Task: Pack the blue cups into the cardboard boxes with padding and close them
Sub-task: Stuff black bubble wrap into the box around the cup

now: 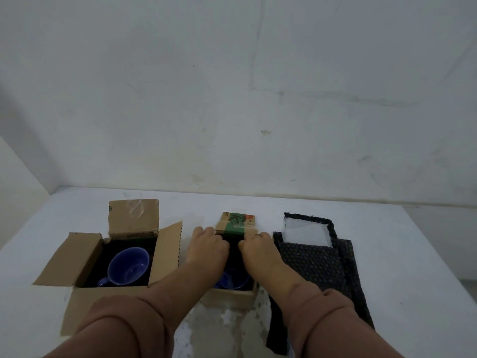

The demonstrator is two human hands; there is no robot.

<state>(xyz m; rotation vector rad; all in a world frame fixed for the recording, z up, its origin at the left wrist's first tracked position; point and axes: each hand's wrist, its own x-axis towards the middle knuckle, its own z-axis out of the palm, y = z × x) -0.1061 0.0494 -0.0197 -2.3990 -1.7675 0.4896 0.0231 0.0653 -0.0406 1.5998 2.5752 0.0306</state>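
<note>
Two cardboard boxes stand on a white table. The left box (85, 254) has all flaps open, and a blue cup (129, 266) rests inside on black padding. The middle box (237, 297) is smaller; its far flap (237, 222) with green print stands up. A second blue cup (232, 281) shows partly between my forearms. My left hand (209, 244) and my right hand (258, 248) reach into this box, fingers curled on black padding at its far end. What the fingers hold is hard to tell.
Black bubble-wrap padding sheets (317, 264) lie to the right of the middle box, with a white foam sheet (304, 235) on top at the far end. A wall rises just behind the table (387, 254). Worn patches mark the near table edge.
</note>
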